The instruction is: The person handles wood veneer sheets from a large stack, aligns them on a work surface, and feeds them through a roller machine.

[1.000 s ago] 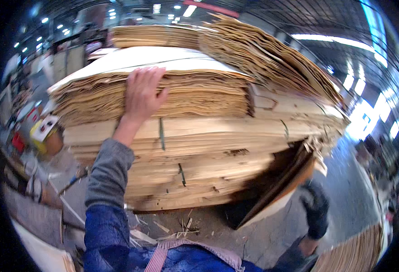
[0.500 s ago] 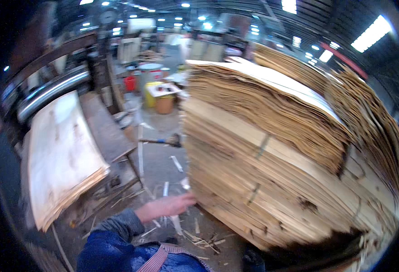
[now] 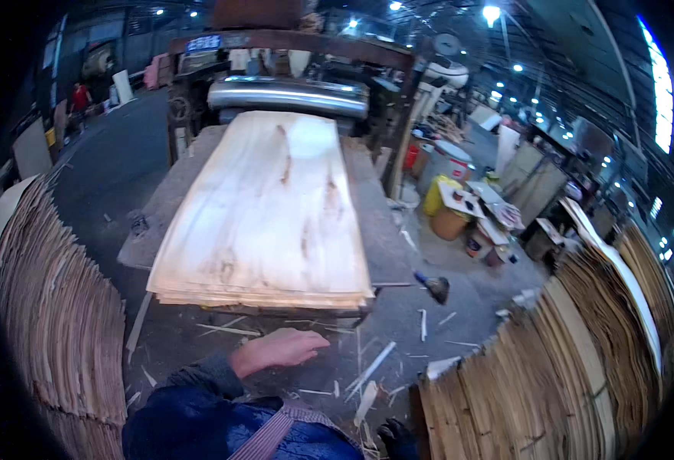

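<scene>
My left hand hangs bare over the floor, fingers stretched out and nothing in them. It is just short of the near edge of a stack of pale wood veneer sheets, apart from it. The sheets lie on a dark worn table, reaching toward a shiny metal roller at its far end. My right hand is not in view. A dark shape shows at the lower edge, too unclear to name.
Tall veneer piles stand at left and right. Wood scraps litter the floor. A broom-like tool lies right of the table. Beyond it are a drum and buckets.
My view has swung left, from the big veneer pile to the stack before the roller. My left hand, earlier close by that pile's lower corner, now hangs before the stack.
</scene>
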`<action>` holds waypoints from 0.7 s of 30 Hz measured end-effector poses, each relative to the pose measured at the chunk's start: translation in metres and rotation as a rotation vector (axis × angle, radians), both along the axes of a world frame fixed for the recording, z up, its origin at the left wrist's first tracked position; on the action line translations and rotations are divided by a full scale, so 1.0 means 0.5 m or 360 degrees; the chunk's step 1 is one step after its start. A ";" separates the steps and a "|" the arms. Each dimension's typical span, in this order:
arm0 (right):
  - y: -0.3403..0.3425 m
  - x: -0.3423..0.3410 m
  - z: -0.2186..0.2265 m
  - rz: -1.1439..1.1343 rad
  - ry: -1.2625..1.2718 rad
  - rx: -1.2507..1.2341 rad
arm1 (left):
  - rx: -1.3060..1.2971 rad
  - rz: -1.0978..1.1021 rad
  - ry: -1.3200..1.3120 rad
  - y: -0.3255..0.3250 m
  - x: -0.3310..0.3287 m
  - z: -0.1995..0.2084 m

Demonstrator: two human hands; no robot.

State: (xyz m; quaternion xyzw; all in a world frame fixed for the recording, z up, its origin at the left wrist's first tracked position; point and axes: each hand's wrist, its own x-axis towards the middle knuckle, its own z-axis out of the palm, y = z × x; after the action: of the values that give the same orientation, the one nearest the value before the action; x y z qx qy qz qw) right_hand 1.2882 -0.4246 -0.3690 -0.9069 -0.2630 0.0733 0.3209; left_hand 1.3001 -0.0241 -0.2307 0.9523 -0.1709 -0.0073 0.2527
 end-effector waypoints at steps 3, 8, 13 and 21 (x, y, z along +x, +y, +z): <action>0.133 0.035 -0.017 0.0181 0.0030 -0.0021 | -0.0069 0.0320 -0.0004 0.128 -0.049 0.020; 0.395 0.159 0.142 0.0487 -0.0271 0.0184 | -0.0125 0.0797 -0.0162 0.308 -0.146 0.033; 0.564 0.242 0.243 0.0631 -0.0086 0.0318 | -0.0182 0.1352 -0.0440 0.379 -0.250 0.011; 0.853 0.342 0.241 0.0875 -0.0242 0.0618 | 0.0058 0.2211 -0.0224 0.453 -0.451 0.023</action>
State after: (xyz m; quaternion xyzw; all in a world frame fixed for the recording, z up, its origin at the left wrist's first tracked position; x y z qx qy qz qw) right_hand 1.4591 0.0021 -0.2483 -0.7271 -0.5297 0.0378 0.4352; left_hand 1.0745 0.2021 -0.2192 0.8434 0.4618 0.2147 0.1712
